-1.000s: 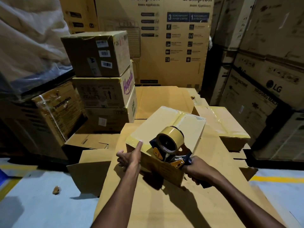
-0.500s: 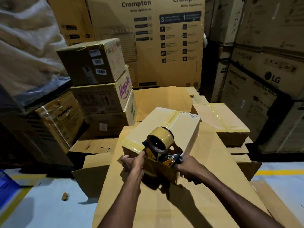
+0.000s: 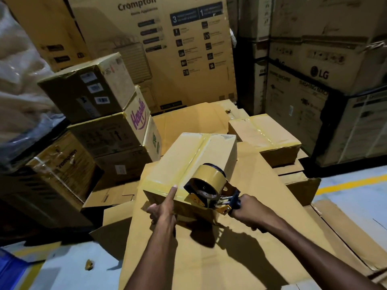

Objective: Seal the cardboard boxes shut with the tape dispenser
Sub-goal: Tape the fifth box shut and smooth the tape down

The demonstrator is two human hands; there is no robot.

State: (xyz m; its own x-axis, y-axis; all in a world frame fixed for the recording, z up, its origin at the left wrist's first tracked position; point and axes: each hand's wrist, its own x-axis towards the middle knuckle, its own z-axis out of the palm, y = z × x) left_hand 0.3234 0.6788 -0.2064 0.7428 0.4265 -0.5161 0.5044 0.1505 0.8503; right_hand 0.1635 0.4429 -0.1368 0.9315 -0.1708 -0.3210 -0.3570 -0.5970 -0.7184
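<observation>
Right hand (image 3: 250,209) grips tape dispenser (image 3: 209,184) on box (image 3: 186,158); Crompton carton (image 3: 163,65); LG carton (image 3: 310,59).

— What does the person have on?
— Bare limbs only: the left hand (image 3: 162,210) and right hand (image 3: 248,208), with a lean left forearm (image 3: 155,254) and right forearm (image 3: 303,248), uncovered down to the lower edge.

Both bare forearms reach forward from the bottom edge. The left hand (image 3: 164,209) braces the box (image 3: 188,160), thumb stretched straight onto its top edge and the other fingers curled against its near side. The right hand (image 3: 250,210) is wrapped round the handle of the tape dispenser (image 3: 209,185).
</observation>
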